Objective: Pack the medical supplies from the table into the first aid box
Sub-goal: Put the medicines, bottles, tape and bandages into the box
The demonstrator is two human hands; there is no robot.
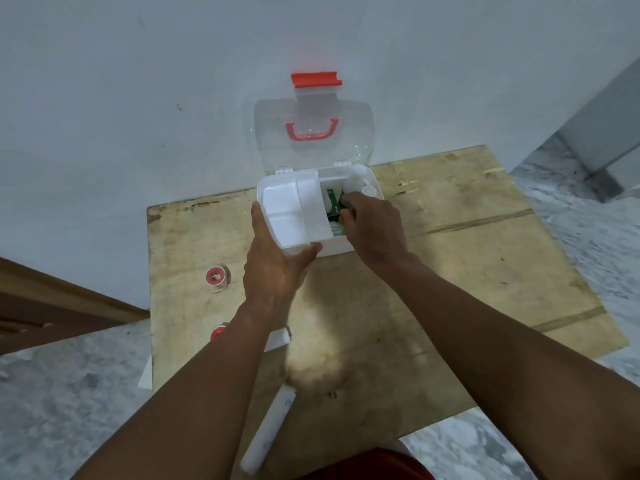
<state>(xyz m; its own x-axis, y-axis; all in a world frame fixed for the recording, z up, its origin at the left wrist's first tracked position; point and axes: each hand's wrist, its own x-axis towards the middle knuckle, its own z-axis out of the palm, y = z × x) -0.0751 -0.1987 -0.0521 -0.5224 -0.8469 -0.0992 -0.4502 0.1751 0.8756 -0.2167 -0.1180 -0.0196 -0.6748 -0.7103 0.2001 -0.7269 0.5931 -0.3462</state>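
Note:
The white first aid box [375, 188] stands open at the table's far edge, its clear lid [311, 133] with red handle leaning on the wall. My left hand [273, 268] grips the white inner tray [291, 213] at its near left corner, over the box's left half. My right hand [374, 226] reaches into the box's right half, fingers curled on a green packet [332, 202]. A white bottle [356, 178] lies inside at the back right. Two red-capped tape rolls [217, 277], [217, 332] and a white tube [268, 431] remain on the table.
The worn plywood table [485, 271] stands against a white wall. A flat white item [278, 337] peeks out under my left forearm. Marble floor surrounds the table; a brown wooden ledge [52, 306] is at the left.

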